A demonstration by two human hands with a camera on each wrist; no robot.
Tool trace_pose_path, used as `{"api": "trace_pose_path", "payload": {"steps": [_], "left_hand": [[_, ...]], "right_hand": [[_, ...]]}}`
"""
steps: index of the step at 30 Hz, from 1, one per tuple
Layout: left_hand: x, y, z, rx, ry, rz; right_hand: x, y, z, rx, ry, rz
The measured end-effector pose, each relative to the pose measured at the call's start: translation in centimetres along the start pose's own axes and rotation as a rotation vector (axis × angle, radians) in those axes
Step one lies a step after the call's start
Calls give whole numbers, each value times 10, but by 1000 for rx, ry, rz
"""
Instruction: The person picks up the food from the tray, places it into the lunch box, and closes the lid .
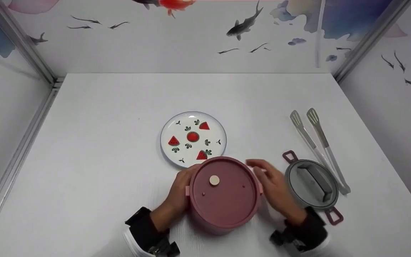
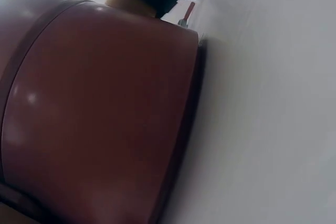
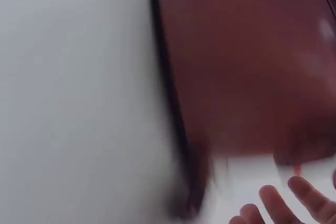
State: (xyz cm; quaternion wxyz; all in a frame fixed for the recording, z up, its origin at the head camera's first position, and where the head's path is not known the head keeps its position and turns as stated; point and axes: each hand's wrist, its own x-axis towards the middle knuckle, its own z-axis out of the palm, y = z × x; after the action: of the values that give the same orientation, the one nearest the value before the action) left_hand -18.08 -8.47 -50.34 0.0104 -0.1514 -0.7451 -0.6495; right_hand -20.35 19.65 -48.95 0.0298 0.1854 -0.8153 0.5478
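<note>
A dusty-red lidded pot (image 1: 224, 200) with a small cream knob (image 1: 214, 180) stands on the table in front of the person. On its left side the left hand (image 1: 178, 192) grips the pink side handle (image 1: 187, 191), its fingertips hidden behind the pot. Beside the opposite handle (image 1: 261, 188) is the right hand (image 1: 275, 187), thumb and fingers loosely bent and holding nothing. The right wrist view shows those fingers (image 3: 275, 203) spread apart from the pot's wall (image 3: 236, 66). In the left wrist view the pot's side (image 2: 100, 108) fills much of the picture.
Just beyond the pot lies a white plate (image 1: 191, 123) with watermelon patterns, partly overlapped by it. To the right sit a round grey lid-like piece (image 1: 298, 182) with dark red loop handles and metal tongs (image 1: 330, 159) with slotted heads. Printed panels (image 1: 191, 46) border the white table (image 1: 95, 142).
</note>
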Motion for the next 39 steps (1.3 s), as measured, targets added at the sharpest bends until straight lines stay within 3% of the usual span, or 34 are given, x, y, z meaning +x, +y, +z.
{"api": "trace_pose_path", "payload": {"steps": [3,4,6,8,10,12,15,19,21,26,30,35,39], "left_hand": [[1,1,0,-39,-17,-7],[2,1,0,-50,-23,-14],[2,3,0,-66,-27,-39],[2,5,0,-98,-24,-106],[3,5,0,-111,-24,-122],[3,6,1,-118,-17,-138],[1,5,1,-90,-1,-90],[1,5,1,-59,13,-58],[3,6,1,-119,1,-113],[7,8,3,-138,-15,-130],[7,7,3,-135,-14,-108],[5,5,2,-173,-14,-146],[4,4,1,-195,-23,-172]], "right_hand": [[-5,13,-50,-503,218,-22],[-7,18,-67,-631,261,4],[-15,26,-93,-787,274,113],[-23,34,-110,-854,208,234],[-27,38,-118,-861,139,304],[-27,39,-120,-836,77,333],[-24,36,-118,-809,11,305],[-18,23,-114,-762,-1,206],[-14,10,-111,-727,41,152],[-3,-40,-105,-632,155,-42],[12,-85,-90,-640,186,-255],[25,-124,-55,-697,96,-548],[27,-140,-23,-700,-16,-662]]}}
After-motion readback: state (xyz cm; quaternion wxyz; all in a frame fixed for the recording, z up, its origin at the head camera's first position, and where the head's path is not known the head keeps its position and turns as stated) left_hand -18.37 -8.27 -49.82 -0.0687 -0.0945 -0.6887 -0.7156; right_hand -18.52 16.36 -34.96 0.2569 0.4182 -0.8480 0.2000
